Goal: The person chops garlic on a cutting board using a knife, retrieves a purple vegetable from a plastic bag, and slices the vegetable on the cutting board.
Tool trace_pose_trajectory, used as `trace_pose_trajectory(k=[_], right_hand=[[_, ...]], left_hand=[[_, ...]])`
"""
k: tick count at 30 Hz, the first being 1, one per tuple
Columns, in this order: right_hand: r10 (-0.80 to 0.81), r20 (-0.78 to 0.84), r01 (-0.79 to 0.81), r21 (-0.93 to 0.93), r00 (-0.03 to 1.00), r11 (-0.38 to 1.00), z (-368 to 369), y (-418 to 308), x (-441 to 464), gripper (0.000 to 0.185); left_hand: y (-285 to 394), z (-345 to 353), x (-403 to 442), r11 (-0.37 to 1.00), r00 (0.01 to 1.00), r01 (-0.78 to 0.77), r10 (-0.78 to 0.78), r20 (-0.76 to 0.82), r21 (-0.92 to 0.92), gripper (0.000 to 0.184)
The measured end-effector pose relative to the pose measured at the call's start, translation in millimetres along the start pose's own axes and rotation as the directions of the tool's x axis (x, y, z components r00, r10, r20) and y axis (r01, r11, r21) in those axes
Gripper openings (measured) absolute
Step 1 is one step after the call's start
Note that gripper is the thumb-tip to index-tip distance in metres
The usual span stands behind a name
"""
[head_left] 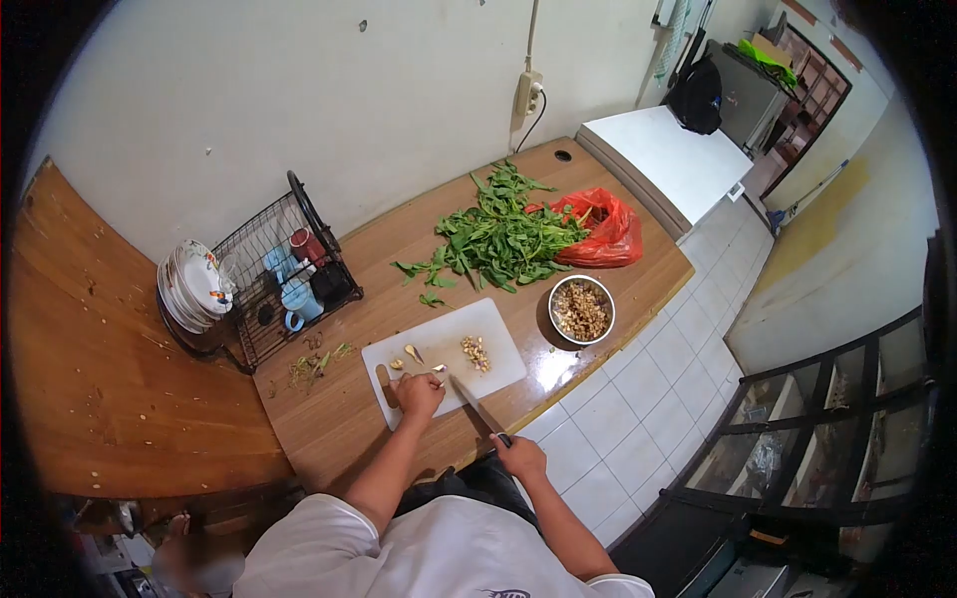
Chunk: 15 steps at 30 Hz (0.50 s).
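On the white cutting board [503, 354], my left hand [419, 395] is closed, fingertips pressed down at a small pale clove [440, 369]. My right hand [521, 457] grips the black handle of a knife [477, 407]; its blade points up and left over the board, the tip close to that clove. A little heap of chopped pale and pinkish pieces [476, 353] lies on the right half of the board. Two or so whole cloves [413, 354] rest beyond my left hand. Whether these are garlic or shallot is hard to tell.
Leafy greens [508, 234] spread across the wooden table [399, 289] beside a red plastic bag [613, 231]. A bowl of brown chunks [581, 310] stands near the right edge. At left are a black dish rack [261, 239] with cups and plates [194, 284], and stem scraps [319, 364].
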State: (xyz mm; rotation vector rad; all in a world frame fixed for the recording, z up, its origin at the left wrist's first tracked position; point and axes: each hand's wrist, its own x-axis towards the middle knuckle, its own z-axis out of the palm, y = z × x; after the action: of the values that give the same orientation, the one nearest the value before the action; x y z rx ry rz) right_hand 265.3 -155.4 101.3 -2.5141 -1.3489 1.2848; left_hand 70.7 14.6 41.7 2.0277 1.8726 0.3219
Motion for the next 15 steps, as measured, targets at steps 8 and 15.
trace_pose_trajectory(k=[8,15], right_hand=[[-0.006,-0.051,0.009,0.056,0.999,0.998,-4,-6,4,0.071],[0.017,0.031,-0.022,0.167,0.999,0.986,12,10,3,0.076]], left_hand=[[16,9,-3,0.993,0.993,-0.113,0.112,-0.041,-0.026,0.006],[12,28,2,0.994,0.996,-0.074,0.07,-0.047,-0.075,0.008]])
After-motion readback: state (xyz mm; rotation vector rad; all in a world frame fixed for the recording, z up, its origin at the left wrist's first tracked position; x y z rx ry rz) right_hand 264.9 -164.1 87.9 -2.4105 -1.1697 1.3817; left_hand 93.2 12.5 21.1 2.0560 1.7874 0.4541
